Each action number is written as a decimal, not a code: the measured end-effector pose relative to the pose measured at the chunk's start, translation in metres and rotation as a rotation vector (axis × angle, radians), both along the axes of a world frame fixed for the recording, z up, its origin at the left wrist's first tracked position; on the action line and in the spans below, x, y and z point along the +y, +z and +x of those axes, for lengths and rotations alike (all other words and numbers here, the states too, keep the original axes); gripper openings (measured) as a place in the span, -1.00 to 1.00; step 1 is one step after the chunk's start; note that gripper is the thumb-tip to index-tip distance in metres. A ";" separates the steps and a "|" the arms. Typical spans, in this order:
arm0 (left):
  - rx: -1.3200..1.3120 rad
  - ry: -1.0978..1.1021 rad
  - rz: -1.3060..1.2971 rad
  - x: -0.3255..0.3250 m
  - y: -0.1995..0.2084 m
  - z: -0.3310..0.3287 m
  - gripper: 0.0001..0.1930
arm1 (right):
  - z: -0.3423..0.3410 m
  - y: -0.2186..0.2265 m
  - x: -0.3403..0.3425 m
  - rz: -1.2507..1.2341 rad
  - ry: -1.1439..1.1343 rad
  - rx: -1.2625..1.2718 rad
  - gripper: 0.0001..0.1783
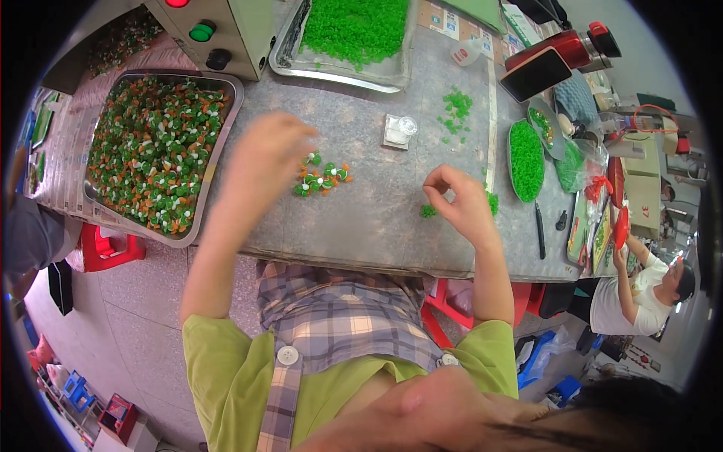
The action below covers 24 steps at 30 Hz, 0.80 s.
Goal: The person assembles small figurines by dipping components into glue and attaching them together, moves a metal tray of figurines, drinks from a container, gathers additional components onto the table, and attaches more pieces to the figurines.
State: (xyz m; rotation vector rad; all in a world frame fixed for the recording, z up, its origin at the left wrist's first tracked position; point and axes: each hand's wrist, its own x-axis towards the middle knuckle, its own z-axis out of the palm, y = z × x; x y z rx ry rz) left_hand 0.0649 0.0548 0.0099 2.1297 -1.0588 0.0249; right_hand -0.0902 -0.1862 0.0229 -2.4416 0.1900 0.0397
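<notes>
My left hand (273, 151) is over the table, smeared by motion, its fingers just above and left of a small group of green, white and orange pieces (322, 179). Whether it holds anything cannot be made out. On the right, my right hand (461, 202) has thumb and forefinger curled together in a pinch near the table's front. Anything between those fingertips is too small to tell. Some loose green bits (428, 212) lie beside that hand. Between and beyond the hands sits a small white square block (395, 135) with a clear round piece (407, 126) on it.
At left, a metal tray (235, 94) is heaped with green, white and orange pieces. Another tray (343, 77) of green bits stands farther back, beside a machine (252, 34). To the right are an oval dish of green bits (526, 162), a pen (540, 230), a phone (536, 74) and a red tumbler (553, 49).
</notes>
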 end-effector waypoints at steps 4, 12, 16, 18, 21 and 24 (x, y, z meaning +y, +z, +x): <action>-0.015 -0.242 0.158 -0.029 -0.018 -0.017 -0.84 | -0.002 -0.001 0.004 0.200 -0.092 -0.090 -0.88; 0.334 -0.136 0.039 -0.050 -0.005 -0.022 -0.82 | 0.003 -0.004 0.014 0.916 -0.284 -0.058 -0.90; 0.552 -0.208 -0.110 -0.059 0.004 -0.047 -0.85 | 0.005 -0.008 0.021 0.869 -0.209 -0.126 -0.81; 0.385 -0.253 -0.149 -0.061 -0.005 -0.055 -0.89 | 0.004 -0.010 0.022 0.756 -0.184 -0.139 -0.78; 0.311 -0.239 -0.175 -0.062 -0.010 -0.058 -0.89 | 0.002 -0.008 0.027 0.571 -0.152 -0.168 -0.74; 0.231 -0.230 -0.196 -0.061 -0.015 -0.060 -0.88 | 0.003 -0.007 0.030 0.520 -0.162 -0.174 -0.74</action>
